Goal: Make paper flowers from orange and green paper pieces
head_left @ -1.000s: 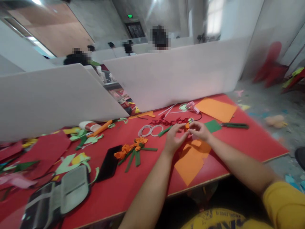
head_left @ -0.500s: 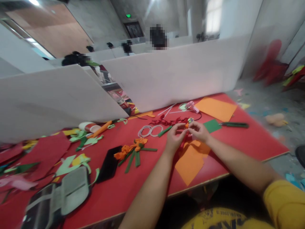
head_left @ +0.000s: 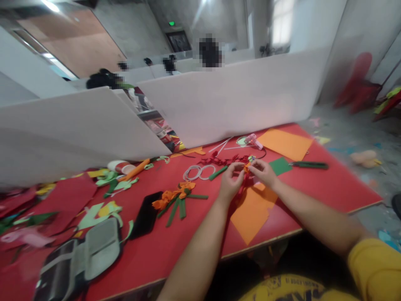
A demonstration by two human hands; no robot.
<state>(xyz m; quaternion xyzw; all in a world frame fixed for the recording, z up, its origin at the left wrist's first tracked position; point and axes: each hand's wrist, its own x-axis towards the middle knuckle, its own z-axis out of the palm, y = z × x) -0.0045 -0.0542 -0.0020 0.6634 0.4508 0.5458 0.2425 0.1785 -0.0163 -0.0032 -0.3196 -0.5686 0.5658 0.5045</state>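
Observation:
Between the fingertips of my left hand (head_left: 232, 177) and my right hand (head_left: 262, 172) is a small orange craft piece (head_left: 247, 167), pinched from both sides. Its exact shape is partly hidden by the fingers. Just beyond the hands lies a row of dark red flower-like pieces (head_left: 216, 159). Orange sheets (head_left: 250, 217) lie on the table below my wrists. A green sheet (head_left: 281, 166) rests close to my right hand, and a rolled green strip (head_left: 218, 173) lies to the left of my left hand.
Orange flowers with green stems (head_left: 180, 192) lie left of my forearm, beside a black phone (head_left: 146, 215). Farther back are a pink glue gun (head_left: 254, 141), clear rings (head_left: 192, 172) and a cutter knife (head_left: 308, 165). White panels (head_left: 238, 96) border the red table (head_left: 338, 188).
My fingers have shifted slightly around the orange piece, and more of it shows between them. The whole view has moved a little; the things on the table lie as before.

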